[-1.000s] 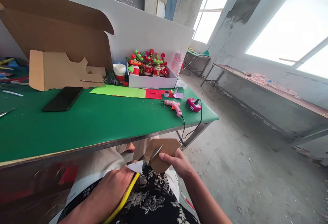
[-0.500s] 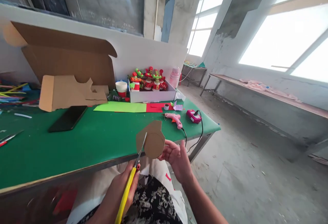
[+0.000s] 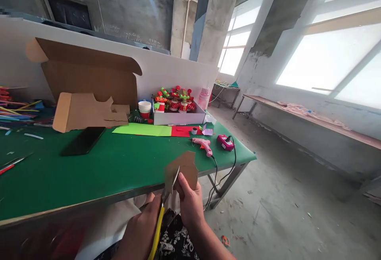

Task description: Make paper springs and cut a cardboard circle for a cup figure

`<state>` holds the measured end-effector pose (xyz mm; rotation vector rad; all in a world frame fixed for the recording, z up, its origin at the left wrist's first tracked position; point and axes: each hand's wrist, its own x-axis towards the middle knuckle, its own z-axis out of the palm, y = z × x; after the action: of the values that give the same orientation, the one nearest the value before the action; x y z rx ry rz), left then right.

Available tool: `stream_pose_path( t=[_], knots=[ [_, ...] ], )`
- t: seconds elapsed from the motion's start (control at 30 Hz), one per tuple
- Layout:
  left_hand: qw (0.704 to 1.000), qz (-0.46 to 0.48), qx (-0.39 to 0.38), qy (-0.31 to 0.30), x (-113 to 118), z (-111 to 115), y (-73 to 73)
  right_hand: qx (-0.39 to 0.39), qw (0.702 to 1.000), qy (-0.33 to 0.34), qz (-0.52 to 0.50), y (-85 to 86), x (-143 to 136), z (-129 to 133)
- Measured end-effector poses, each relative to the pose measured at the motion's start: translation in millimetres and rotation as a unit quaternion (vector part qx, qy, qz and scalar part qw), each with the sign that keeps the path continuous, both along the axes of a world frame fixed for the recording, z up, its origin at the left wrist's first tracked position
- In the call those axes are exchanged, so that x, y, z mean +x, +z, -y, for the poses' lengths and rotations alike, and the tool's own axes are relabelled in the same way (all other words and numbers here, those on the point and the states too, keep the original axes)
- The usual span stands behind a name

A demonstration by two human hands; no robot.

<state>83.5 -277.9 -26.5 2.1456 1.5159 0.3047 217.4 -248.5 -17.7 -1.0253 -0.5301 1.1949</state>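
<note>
At the near edge of the green table (image 3: 127, 168), toward its right end, the right hand (image 3: 190, 200) is pinching a brown cardboard piece (image 3: 188, 164), its thumb pressing on the face of the sheet. The left hand (image 3: 141, 224) is wrapping its fingers around the yellow handle of the scissors (image 3: 160, 218), and one blade is showing across the front of the cardboard (how far apart the blades are standing, I cannot tell). Beyond the cardboard, a little to the right, a pink glue gun (image 3: 203, 145) is lying just left of a magenta box (image 3: 225, 142) with a plug in it. Farther back, a green strip (image 3: 143, 129) is stretching leftward from a red one (image 3: 180, 131), while a white box (image 3: 178, 118) is holding colourful figures (image 3: 183, 104). On the left, a black phone (image 3: 83, 141) is lying flat.
</note>
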Motion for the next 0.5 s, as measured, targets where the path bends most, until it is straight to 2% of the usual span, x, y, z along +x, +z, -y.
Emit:
stream_pose_path(
  t=[0.17, 0.23, 0.37, 0.5],
  knots=[
    [0.999, -0.027, -0.012, 0.014, 4, 1, -15.1, 0.002, 1.000, 0.011, 0.022, -2.2, 10, 4],
    [0.999, -0.047, -0.015, 0.012, 6, 0, -16.8, 0.001, 0.999, 0.006, 0.033, -3.3, 12, 5],
    [0.997, -0.072, -0.030, -0.009, 8, 0, -2.5, -0.005, 0.999, -0.005, 0.043, -5.6, 14, 8],
    [0.994, -0.100, -0.040, -0.030, 8, -1, 11.0, -0.020, 1.000, -0.011, 0.001, -5.8, 11, 11]
  ],
)
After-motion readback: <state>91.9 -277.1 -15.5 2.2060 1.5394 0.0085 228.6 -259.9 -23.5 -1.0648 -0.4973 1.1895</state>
